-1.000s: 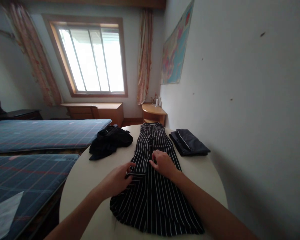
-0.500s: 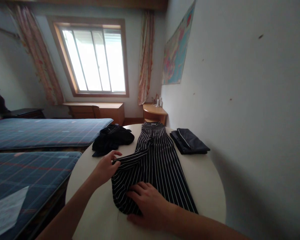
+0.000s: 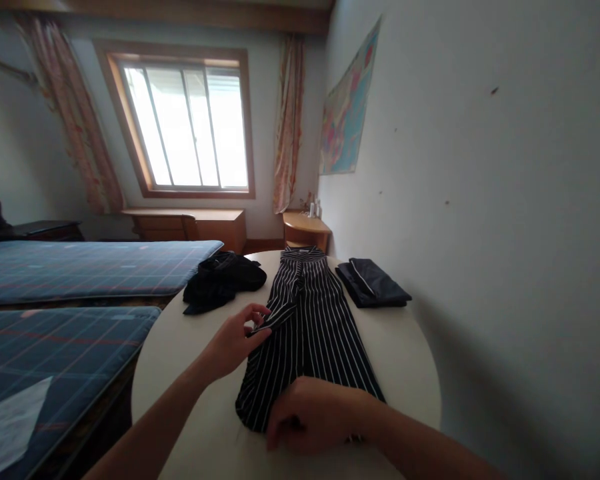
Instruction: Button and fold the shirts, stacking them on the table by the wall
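Black trousers with white stripes [image 3: 325, 320] lie lengthwise on the round pale table [image 3: 410, 373], waistband at the far end and hems towards me. My left hand [image 3: 240, 337] is at the left edge of the trousers, thumb and fingers closed on a small raised fold of cloth. At the near hem, my right hand [image 3: 315, 413] is bent down with curled fingers around the cloth. Its fingertips are slightly blurred and partly hidden.
A crumpled black garment [image 3: 225, 280] lies at the table's far left, and a folded dark garment [image 3: 373, 283] at the far right. Beds with blue plaid mattresses [image 3: 80, 267] stand to the left, one bearing a paper sheet [image 3: 15, 427]. A white wall [image 3: 505, 267] runs along the right.
My left hand has moved right with the trousers' edge, and the fold there has become smaller. My right hand has gone from lying flat on the left leg to curling at the hem.
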Action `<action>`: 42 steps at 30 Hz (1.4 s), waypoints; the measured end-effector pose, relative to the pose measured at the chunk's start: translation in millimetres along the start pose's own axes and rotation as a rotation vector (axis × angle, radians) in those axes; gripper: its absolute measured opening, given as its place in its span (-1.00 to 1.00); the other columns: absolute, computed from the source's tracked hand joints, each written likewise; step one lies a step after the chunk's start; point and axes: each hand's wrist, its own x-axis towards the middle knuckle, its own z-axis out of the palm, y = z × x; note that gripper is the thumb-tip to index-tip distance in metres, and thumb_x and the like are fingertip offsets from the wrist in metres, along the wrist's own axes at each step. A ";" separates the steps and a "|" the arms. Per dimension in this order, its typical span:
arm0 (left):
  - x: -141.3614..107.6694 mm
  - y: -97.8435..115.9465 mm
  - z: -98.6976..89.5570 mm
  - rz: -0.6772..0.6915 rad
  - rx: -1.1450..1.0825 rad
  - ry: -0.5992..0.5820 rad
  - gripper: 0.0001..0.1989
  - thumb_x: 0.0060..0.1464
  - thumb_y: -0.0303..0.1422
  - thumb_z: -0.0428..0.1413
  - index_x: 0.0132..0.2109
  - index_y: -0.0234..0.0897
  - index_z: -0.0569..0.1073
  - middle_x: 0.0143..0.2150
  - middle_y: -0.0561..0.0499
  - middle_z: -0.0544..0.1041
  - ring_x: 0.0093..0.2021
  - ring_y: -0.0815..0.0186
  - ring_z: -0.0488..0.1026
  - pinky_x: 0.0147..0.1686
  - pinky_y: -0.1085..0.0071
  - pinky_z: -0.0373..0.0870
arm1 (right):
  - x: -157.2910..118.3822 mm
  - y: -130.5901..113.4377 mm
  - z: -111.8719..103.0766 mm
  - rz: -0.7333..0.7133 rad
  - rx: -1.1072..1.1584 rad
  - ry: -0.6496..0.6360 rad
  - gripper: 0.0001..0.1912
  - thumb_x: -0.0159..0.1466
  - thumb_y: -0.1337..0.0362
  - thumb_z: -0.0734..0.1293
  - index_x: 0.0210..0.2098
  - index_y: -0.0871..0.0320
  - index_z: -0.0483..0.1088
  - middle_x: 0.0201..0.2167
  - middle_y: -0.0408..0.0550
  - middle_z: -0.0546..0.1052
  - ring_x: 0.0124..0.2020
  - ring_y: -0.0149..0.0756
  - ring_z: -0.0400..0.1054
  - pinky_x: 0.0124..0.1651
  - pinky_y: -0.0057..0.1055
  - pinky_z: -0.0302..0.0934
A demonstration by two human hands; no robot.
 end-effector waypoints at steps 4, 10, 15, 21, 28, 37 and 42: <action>-14.0 7.3 23.3 0.034 0.094 -0.346 -0.60 0.08 -0.26 0.15 0.07 -0.19 0.40 -0.23 0.07 0.47 -0.44 0.44 0.35 -0.46 0.52 0.25 | -13.6 27.3 -26.9 0.172 0.043 0.369 -0.78 0.09 0.53 0.23 -0.44 0.18 0.49 -0.53 -0.22 0.48 -0.51 -0.48 0.31 -0.36 -0.57 0.18; -15.6 -0.3 34.1 0.047 0.314 -0.540 -0.63 0.18 -0.25 0.07 0.11 -0.19 0.43 -0.30 0.05 0.56 -0.39 0.35 0.44 -0.37 0.46 0.31 | -27.3 69.1 -55.8 0.570 -0.165 0.719 -0.80 0.16 0.47 0.23 -0.35 0.16 0.47 -0.45 -0.14 0.51 -0.43 -0.40 0.34 -0.29 -0.47 0.18; -17.1 -3.1 36.8 0.257 0.566 -0.570 -0.49 -0.06 -0.15 0.30 0.07 -0.09 0.49 -0.08 0.00 0.54 -0.22 0.22 0.50 -0.24 0.38 0.37 | -37.2 92.7 -52.5 0.576 -0.214 0.633 -0.78 0.26 0.31 0.28 -0.13 0.16 0.48 -0.16 0.00 0.55 -0.18 -0.26 0.41 -0.04 -0.33 0.26; -21.8 -6.5 48.7 0.346 0.613 -0.573 -0.82 0.09 -0.34 0.17 -0.12 -0.10 0.52 -0.18 0.06 0.58 -0.20 0.25 0.53 -0.21 0.41 0.36 | -38.0 89.6 -44.1 0.521 -0.367 0.464 -0.64 0.26 0.31 0.31 0.06 0.09 0.47 -0.02 0.03 0.49 0.04 -0.17 0.33 0.18 -0.22 0.16; -15.4 1.5 51.1 0.374 0.445 -0.432 -0.83 0.19 -0.37 0.06 -0.12 -0.16 0.52 -0.23 0.05 0.57 -0.32 0.36 0.48 -0.29 0.49 0.33 | -37.3 85.7 -47.8 0.454 -0.498 0.322 -0.71 0.35 0.40 0.20 -0.06 0.10 0.51 -0.02 0.01 0.46 -0.01 -0.23 0.33 0.12 -0.24 0.20; -6.5 -0.6 60.6 0.407 0.443 -0.564 -0.76 0.25 -0.37 0.05 0.01 -0.11 0.51 -0.14 0.03 0.59 -0.19 0.28 0.53 -0.14 0.41 0.39 | -55.9 80.6 -62.5 0.384 -0.410 0.366 -0.71 0.34 0.32 0.27 0.06 0.09 0.38 0.02 -0.03 0.46 0.01 -0.25 0.37 0.13 -0.31 0.21; -1.6 3.3 64.8 0.525 0.574 -0.557 -0.51 0.13 -0.41 0.19 0.19 0.05 0.39 0.12 0.02 0.44 0.01 0.20 0.47 -0.03 0.32 0.39 | -69.9 94.0 -63.6 0.484 -0.457 0.418 -0.69 0.31 0.35 0.29 0.04 0.14 0.41 0.05 0.02 0.48 0.11 -0.17 0.32 0.21 -0.23 0.15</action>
